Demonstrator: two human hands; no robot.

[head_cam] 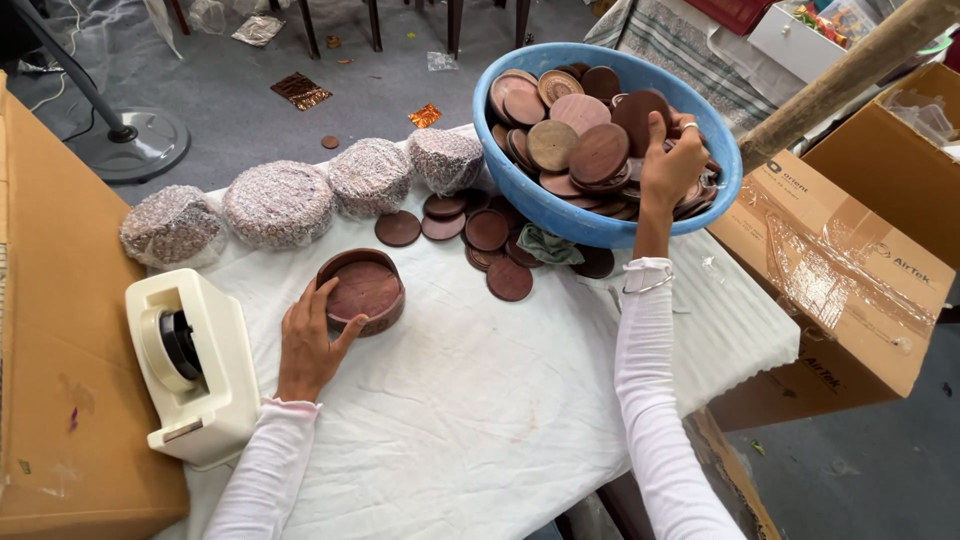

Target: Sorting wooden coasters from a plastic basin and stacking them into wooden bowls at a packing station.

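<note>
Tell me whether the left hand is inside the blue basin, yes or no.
No: the left hand rests on the round wooden holder on the white cloth, while the right hand reaches into the blue basin.

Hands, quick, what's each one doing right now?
Left hand: open, fingers resting on the round wooden holder.
Right hand: closed on a wooden disc in the blue bowl.
</note>
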